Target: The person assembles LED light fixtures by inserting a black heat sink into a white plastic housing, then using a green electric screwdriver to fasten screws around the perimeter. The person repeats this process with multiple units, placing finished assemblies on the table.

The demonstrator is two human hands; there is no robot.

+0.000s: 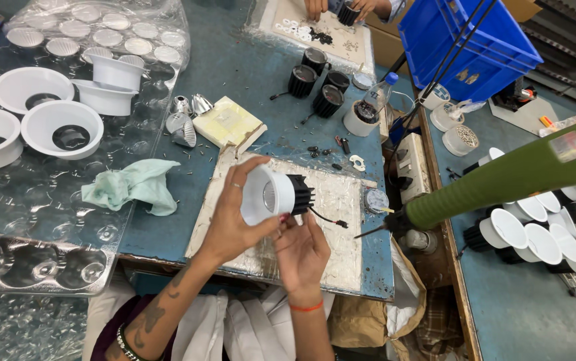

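Hands first: left hand is wrapped around the white rim of a downlight fixture, fingers curled shut on it, while the right hand pinches it from below near the black heat sink, both holding it up over the foil-covered board. Just past that sit a crumpled green cloth and a yellowish pad. Further back are three black heat sinks, and a co-worker's hands at the far edge.

White lamp, black heat sink, mint-green cloth
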